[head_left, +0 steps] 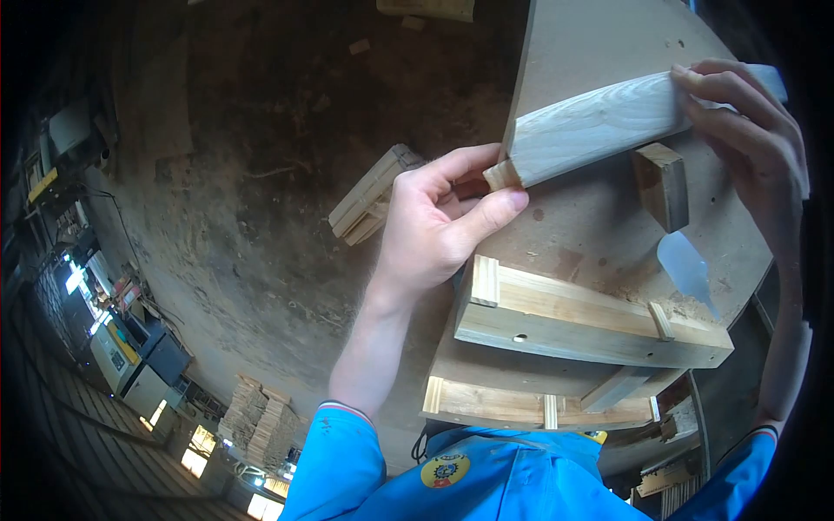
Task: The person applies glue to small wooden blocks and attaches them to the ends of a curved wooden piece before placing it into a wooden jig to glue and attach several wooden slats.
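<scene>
A pale, slightly curved wooden piece (599, 122) is held up over the workbench, tilted with its right end higher. My left hand (443, 208) pinches the short tenon (502, 175) at its left end between thumb and fingers. Around the right end is my right hand (751, 122), fingertips on the upper face. Beneath the piece, a small wooden block (662, 187) stands on the board (573, 234). Closer to me lies a wooden beam (582, 326) with a round hole and short upright bits at its ends, and a second beam (504, 403) runs along the near edge.
A translucent pointed bottle (685, 262) lies by the block, with sawdust near it. On the dark floor to the left sits a bundle of wood pieces (372, 195). Farther off are stacked timber (256, 421) and a machine (130, 365).
</scene>
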A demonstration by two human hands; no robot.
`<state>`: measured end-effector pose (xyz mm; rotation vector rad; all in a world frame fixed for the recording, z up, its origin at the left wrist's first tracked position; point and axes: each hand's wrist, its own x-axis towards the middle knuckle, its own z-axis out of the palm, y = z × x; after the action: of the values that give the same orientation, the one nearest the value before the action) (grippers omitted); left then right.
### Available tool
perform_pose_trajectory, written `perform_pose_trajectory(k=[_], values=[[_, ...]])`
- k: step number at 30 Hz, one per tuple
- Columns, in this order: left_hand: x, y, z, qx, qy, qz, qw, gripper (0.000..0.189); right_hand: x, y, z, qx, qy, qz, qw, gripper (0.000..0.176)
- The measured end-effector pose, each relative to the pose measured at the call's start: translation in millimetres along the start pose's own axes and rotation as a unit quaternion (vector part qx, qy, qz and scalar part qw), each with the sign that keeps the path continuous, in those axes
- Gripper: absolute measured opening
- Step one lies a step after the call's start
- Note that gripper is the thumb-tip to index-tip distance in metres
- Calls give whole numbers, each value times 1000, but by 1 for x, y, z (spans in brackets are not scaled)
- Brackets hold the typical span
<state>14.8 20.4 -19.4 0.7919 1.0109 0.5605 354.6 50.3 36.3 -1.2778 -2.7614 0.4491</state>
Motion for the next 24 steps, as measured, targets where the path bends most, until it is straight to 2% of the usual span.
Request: perform_pose_trajectory(k=[1,2,6,9,11,13,15,20,24], values=[[0,0,1,11,10,-2,1000,47,3,-3,2,-5,29,-13,999,25],[-1,1,4,-4,19,1,1000,46,5,-13,-2,-7,29,26,999,24],[-2,-3,3,11,38,-18,999,46,13,-22,-14,36,42,54,997,29],[-3,-6,-2,-3,45,-28,999,42,14,-30,-13,8,58,67,996,41],[-5,-5,1,10,50,-21,998,40,15,-36,-8,20,79,86,993,61],[-6,-4,7,-6,73,-16,997,41,14,-33,1,4,103,80,991,65],[-6,-5,7,13,76,-14,997,39,9,-30,3,-3,81,81,993,66],[-5,-8,7,17,79,-7,997,36,-3,-22,13,-8,104,113,988,64],[-6,-6,7,40,79,-5,996,36,-3,-22,14,-12,104,105,989,61]])
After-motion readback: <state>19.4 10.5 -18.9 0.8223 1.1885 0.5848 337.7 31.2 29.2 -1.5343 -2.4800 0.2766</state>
